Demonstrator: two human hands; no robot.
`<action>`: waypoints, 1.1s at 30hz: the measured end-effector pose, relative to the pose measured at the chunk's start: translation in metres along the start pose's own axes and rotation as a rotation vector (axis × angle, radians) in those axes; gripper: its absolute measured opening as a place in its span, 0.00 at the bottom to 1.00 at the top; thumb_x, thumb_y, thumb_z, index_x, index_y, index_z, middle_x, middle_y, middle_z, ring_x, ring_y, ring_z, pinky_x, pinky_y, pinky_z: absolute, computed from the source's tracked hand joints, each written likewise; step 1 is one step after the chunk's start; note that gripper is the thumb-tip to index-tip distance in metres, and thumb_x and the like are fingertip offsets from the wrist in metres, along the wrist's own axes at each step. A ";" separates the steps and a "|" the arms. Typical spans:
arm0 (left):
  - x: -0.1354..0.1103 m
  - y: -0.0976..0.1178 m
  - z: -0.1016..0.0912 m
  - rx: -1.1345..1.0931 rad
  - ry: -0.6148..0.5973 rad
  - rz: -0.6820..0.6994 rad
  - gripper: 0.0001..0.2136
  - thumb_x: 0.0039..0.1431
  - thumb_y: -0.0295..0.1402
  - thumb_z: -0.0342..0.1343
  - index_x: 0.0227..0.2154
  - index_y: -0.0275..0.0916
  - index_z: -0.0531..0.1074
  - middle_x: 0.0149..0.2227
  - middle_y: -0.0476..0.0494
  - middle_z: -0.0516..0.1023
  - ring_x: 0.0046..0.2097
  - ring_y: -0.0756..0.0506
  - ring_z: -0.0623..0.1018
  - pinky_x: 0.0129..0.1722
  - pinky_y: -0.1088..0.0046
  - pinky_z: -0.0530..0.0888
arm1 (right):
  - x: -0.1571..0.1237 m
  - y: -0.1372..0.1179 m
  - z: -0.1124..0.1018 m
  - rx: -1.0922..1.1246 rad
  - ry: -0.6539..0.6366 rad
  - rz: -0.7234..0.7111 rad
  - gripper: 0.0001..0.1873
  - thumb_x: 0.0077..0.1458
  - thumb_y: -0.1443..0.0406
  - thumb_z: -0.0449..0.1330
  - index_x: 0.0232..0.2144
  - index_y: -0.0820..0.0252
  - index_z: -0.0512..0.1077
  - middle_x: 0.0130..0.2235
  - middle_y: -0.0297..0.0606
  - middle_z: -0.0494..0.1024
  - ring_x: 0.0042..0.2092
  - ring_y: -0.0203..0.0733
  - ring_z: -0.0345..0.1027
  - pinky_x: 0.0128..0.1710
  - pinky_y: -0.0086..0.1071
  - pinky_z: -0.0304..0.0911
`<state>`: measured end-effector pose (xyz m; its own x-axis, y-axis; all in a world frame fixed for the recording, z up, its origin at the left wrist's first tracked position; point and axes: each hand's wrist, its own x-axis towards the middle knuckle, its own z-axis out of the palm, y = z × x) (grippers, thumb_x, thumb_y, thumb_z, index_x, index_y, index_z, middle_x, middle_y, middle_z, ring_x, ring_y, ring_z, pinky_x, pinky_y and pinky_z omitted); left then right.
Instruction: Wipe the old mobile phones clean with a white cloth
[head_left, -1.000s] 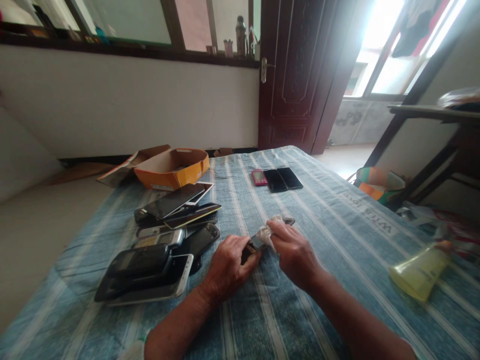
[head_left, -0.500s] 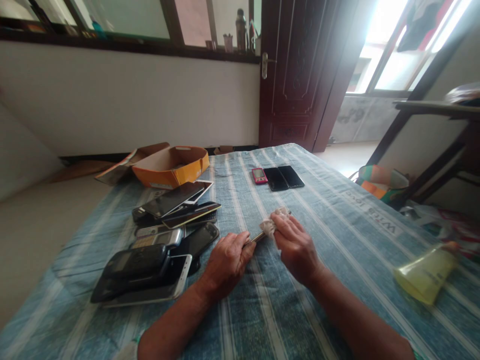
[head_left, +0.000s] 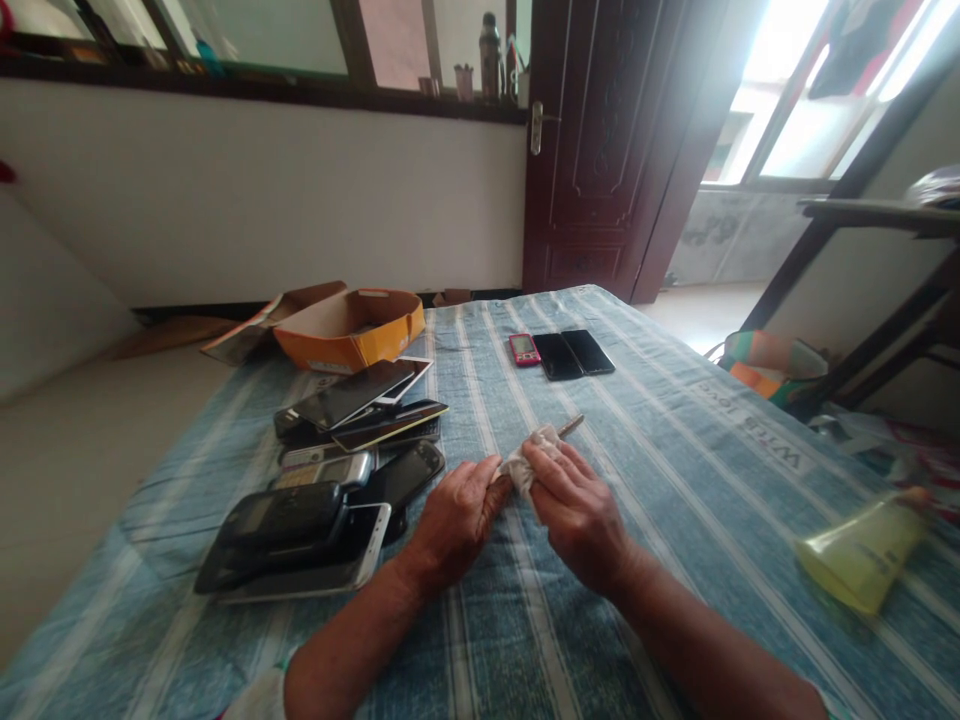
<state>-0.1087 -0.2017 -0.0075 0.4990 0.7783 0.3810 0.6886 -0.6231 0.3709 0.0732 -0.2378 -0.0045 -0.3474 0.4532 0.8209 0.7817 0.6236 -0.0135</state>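
My left hand (head_left: 459,515) is closed on the near end of a slim phone (head_left: 572,424), which I see almost edge-on just above the cloth. Wrapped around the phone's middle is a crumpled white tissue (head_left: 541,440), pinched in my right hand (head_left: 577,505). The two hands are nearly touching, and the phone's far end sticks out beyond the tissue. To the left of my left hand lies a pile of old phones (head_left: 405,472), with a black device (head_left: 281,515) on top of a white-edged phone (head_left: 371,550).
Farther back on the striped tablecloth (head_left: 675,460) lie a pink phone (head_left: 524,349) and two black phones (head_left: 576,355) side by side. An open orange box (head_left: 352,345) stands at the back left. A yellow translucent bottle-shaped thing (head_left: 862,555) lies at the right.
My right hand has slid the tissue along the phone towards my left hand, so the phone's far end now shows. My left hand keeps its grip. The view has shifted slightly.
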 end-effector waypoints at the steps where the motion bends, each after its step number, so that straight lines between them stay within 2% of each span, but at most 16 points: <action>1: 0.000 0.000 0.000 0.004 0.005 0.005 0.22 0.69 0.43 0.37 0.46 0.35 0.71 0.35 0.40 0.77 0.37 0.44 0.78 0.40 0.66 0.76 | -0.001 0.003 0.000 -0.017 0.000 0.016 0.14 0.61 0.75 0.50 0.38 0.66 0.77 0.49 0.49 0.77 0.55 0.49 0.68 0.57 0.46 0.64; 5: -0.001 0.000 0.001 0.047 0.021 0.039 0.22 0.68 0.43 0.38 0.47 0.32 0.72 0.34 0.38 0.77 0.36 0.43 0.77 0.38 0.66 0.76 | -0.007 0.031 -0.001 -0.150 0.018 0.141 0.18 0.62 0.76 0.47 0.36 0.65 0.77 0.49 0.50 0.77 0.53 0.49 0.70 0.55 0.45 0.65; 7: -0.001 0.000 0.001 0.062 0.023 0.051 0.22 0.68 0.43 0.38 0.47 0.31 0.72 0.34 0.37 0.77 0.36 0.43 0.77 0.38 0.66 0.76 | -0.008 0.035 -0.001 -0.170 0.032 0.153 0.19 0.62 0.76 0.46 0.34 0.66 0.77 0.49 0.51 0.77 0.52 0.49 0.71 0.54 0.45 0.65; 13: 0.000 0.000 0.001 0.013 0.003 0.025 0.22 0.69 0.41 0.36 0.43 0.33 0.73 0.32 0.40 0.76 0.35 0.45 0.77 0.38 0.67 0.76 | 0.001 0.004 0.003 -0.001 0.020 0.009 0.14 0.62 0.74 0.51 0.35 0.67 0.77 0.48 0.49 0.77 0.53 0.49 0.69 0.56 0.46 0.64; 21: 0.000 -0.004 0.002 0.055 0.035 0.057 0.23 0.69 0.43 0.37 0.47 0.31 0.71 0.34 0.38 0.77 0.35 0.43 0.77 0.38 0.65 0.76 | -0.004 0.021 0.002 -0.072 0.029 0.098 0.17 0.63 0.75 0.48 0.36 0.65 0.78 0.49 0.50 0.77 0.51 0.50 0.71 0.53 0.48 0.66; 29: -0.002 -0.009 0.008 0.098 0.044 0.102 0.17 0.67 0.39 0.43 0.48 0.34 0.69 0.33 0.41 0.75 0.34 0.45 0.76 0.37 0.68 0.75 | -0.003 0.005 0.008 -0.029 0.024 0.066 0.15 0.62 0.75 0.50 0.38 0.66 0.77 0.50 0.50 0.76 0.56 0.51 0.67 0.56 0.49 0.64; 33: -0.001 -0.006 0.007 0.083 0.054 0.111 0.14 0.67 0.36 0.42 0.42 0.35 0.70 0.30 0.43 0.73 0.31 0.45 0.74 0.33 0.69 0.73 | 0.001 -0.005 0.007 0.005 0.007 0.030 0.14 0.62 0.75 0.50 0.39 0.65 0.77 0.50 0.49 0.76 0.56 0.50 0.67 0.57 0.48 0.63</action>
<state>-0.1099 -0.1977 -0.0157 0.5470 0.6987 0.4611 0.6735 -0.6945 0.2533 0.0655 -0.2362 -0.0079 -0.3197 0.4674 0.8242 0.7892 0.6128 -0.0414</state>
